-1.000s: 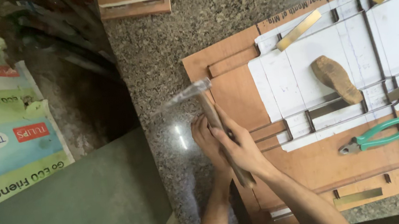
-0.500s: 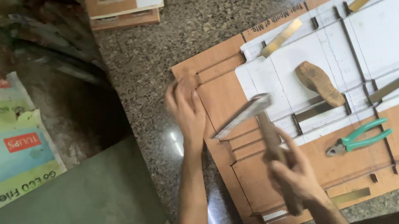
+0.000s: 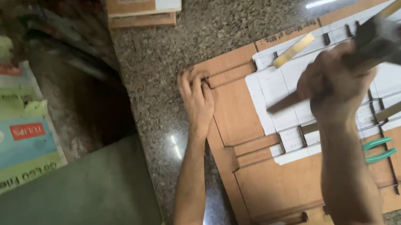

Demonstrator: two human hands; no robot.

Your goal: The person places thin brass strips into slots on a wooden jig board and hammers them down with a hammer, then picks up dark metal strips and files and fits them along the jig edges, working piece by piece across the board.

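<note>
we see left hand (image 3: 196, 101) flat, fingers spread on corner of brown die board (image 3: 238, 119) lying on granite worktop (image 3: 168, 58). right hand (image 3: 337, 82) fisted round hammer (image 3: 384, 43), raised over board; hammer head motion-blurred, shape hard to make out. green pliers (image 3: 378, 150) half hidden behind right forearm. board cut off at right edge.

Two hands (image 3: 196, 101), one hammer (image 3: 384, 43), one plywood board (image 3: 238, 119), one green-handled pliers (image 3: 378, 150)

A speckled granite counter (image 3: 232, 25) fills the middle, with a bright strip of light reflected at two o'clock. A dark gap (image 3: 92, 106) lies at nine o'clock.
</note>
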